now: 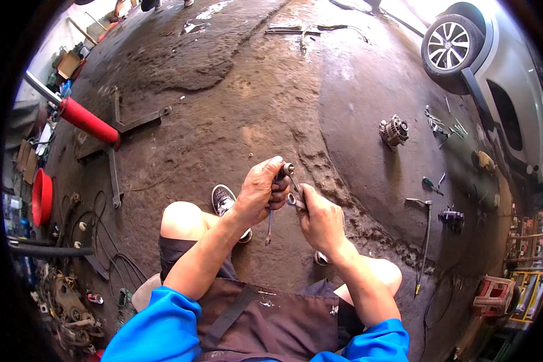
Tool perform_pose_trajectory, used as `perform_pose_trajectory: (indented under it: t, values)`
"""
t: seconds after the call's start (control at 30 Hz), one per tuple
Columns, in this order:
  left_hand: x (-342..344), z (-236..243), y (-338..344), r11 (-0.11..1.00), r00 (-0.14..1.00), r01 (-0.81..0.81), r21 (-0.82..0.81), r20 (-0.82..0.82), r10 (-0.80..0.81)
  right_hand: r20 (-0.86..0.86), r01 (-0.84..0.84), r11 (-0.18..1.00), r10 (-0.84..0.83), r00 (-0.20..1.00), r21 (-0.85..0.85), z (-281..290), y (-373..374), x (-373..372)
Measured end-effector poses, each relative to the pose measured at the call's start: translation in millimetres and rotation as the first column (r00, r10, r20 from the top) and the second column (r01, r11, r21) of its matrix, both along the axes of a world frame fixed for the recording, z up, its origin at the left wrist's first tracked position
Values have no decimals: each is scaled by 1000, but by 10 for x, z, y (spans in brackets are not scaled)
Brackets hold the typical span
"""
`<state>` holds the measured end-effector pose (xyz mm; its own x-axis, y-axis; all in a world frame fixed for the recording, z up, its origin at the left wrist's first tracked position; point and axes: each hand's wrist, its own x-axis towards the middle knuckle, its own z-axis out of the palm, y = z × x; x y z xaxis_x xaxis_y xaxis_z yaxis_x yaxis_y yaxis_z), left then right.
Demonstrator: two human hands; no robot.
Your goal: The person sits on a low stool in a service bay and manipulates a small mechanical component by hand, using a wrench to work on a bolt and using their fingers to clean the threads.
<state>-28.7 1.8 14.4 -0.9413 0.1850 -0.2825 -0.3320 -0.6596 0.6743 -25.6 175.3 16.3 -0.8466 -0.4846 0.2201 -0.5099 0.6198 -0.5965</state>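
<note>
My left hand (260, 190) is closed around a small dark metal part (288, 169) with a round, shiny end; the fingers hide most of it. A thin rod (269, 228) hangs down below that hand, its upper end out of sight. Just to the right, my right hand (321, 216) grips a wrench (292, 199), whose bright ring end shows beside the fingers. A narrow metal shaft spans the gap between the two hands, and I cannot tell which piece it belongs to. Both hands are held up in front of my knees.
An alternator (394, 131) stands on the stained floor to the right, near scattered hand tools (443, 127) and a raised silver car (519, 90). A long-handled bar (426, 241) lies closer. Leftward are a red jack (89, 122), a red bowl (41, 197) and loose cables (111, 241).
</note>
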Motion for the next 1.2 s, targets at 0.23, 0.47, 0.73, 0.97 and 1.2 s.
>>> perform_pose_trajectory:
  t: [0.23,0.47,0.73,0.97,1.2]
  values:
    - [43,-75,52,882,981,-128,-454,-190,44,156,2,998,-12,988,63,-10,21,89]
    - [28,-127,165,559,803,-514,-650,-594,47,505,63,976,51,862,-206,28,-125,180]
    - [-1,-107,142,971,982,-164,-175,-122,144,255,49,998,-54,965,27,29,-146,208]
    - [15,19,-213,958,953,282,-58,136,-272,53,-180,980,176,983,82,-64,138,42]
    - [238,-117,-298,272,630,477,-835,109,-769,-29,-399,872,424,905,284,-119,493,136]
